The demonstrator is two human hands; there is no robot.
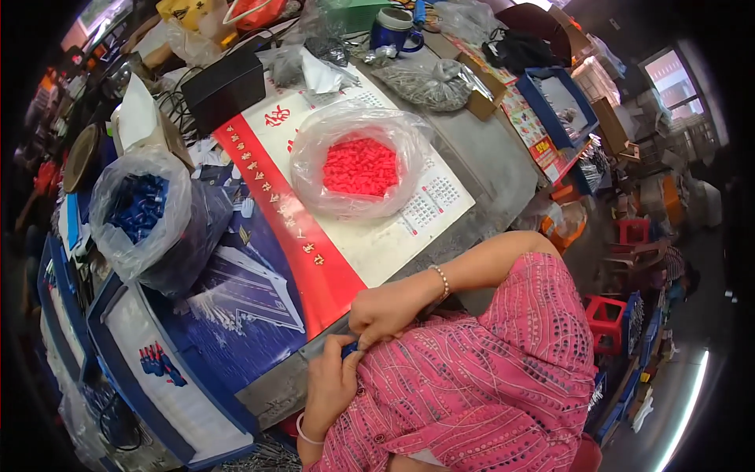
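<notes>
Left hand: the left hand (pixel 330 379), a pale bangle at its wrist, is curled, thumb and fingers pinching a small blue piece (pixel 349 348).
Right hand: the right hand (pixel 385 309), beaded bracelet (pixel 442 282) on the wrist, is mostly folded, fingertips meeting the left's at the same piece; how firmly it grips, I cannot tell.
Blue piece: between the two hands, in front of the pink patterned shirt (pixel 472 346), near the desk (pixel 275 393) edge; mostly covered by fingers.
Red pieces: a heap of small red pieces (pixel 360 169) inside an open clear bag (pixel 307 161), on a red-and-white calendar sheet (pixel 358 250).
Blue pieces: many blue pieces (pixel 138 211) inside another open plastic bag (pixel 177 256), left of the calendar.
Tray: a blue-walled tray (pixel 208 431) with a pale bottom, at the desk's left; a small row of blue-and-red pieces (pixel 161 366) lies in it.
Under the forearms' far side: a dark blue printed sheet (pixel 259 350) lies between tray and calendar.
Far side: black box (pixel 226 93), blue mug (pixel 393 33), tied clear bag of small greyish parts (pixel 431 85).
</notes>
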